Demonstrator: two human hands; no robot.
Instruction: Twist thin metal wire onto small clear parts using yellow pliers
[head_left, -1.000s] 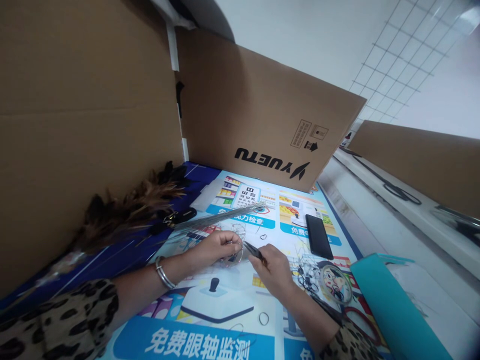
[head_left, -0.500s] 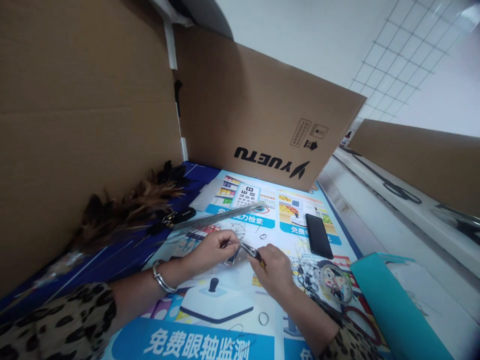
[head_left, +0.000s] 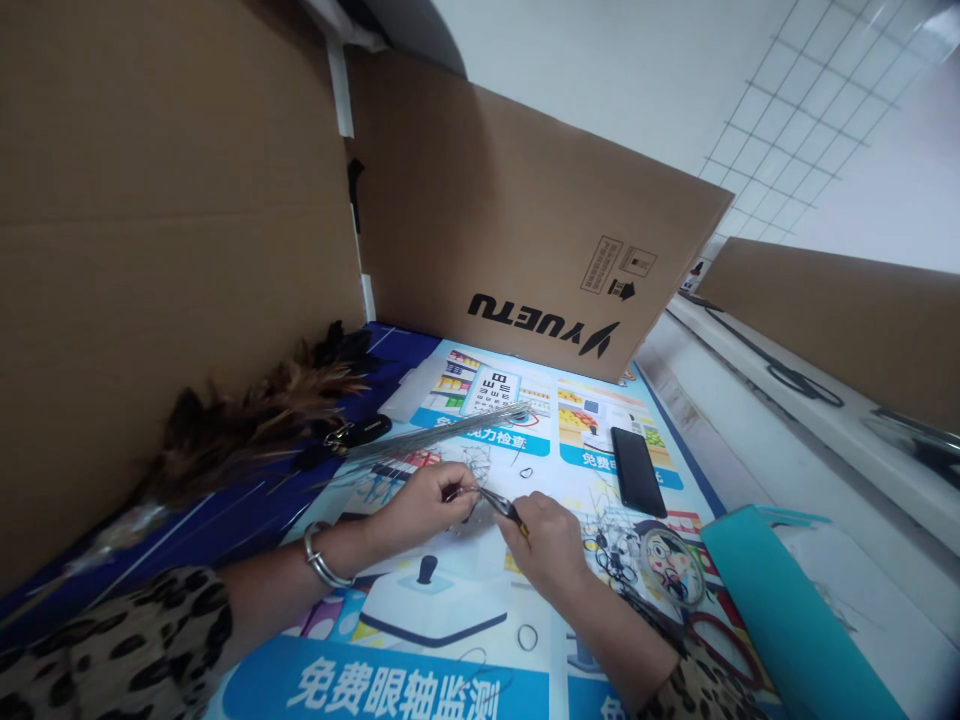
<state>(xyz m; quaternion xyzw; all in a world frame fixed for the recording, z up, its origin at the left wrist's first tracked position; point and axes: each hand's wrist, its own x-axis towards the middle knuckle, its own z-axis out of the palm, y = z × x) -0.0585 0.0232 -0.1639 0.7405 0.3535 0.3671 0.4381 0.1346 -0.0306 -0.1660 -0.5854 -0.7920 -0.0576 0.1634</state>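
Note:
My left hand, with a silver bangle on its wrist, pinches a small piece of thin wire over the printed poster on the table. My right hand is closed around small pliers whose tips meet that wire at my left fingertips. Just beyond the hands lies a bundle of straight silver wires. Both sleeves are leopard print.
A brown feather duster lies at the left against a cardboard wall. A black phone rests at the right, small black rings are scattered about, and a teal folder sits at the right edge.
The hands have shifted slightly toward me and the pliers' tips have closed in on the wire at my left fingertips. Nothing else has moved.

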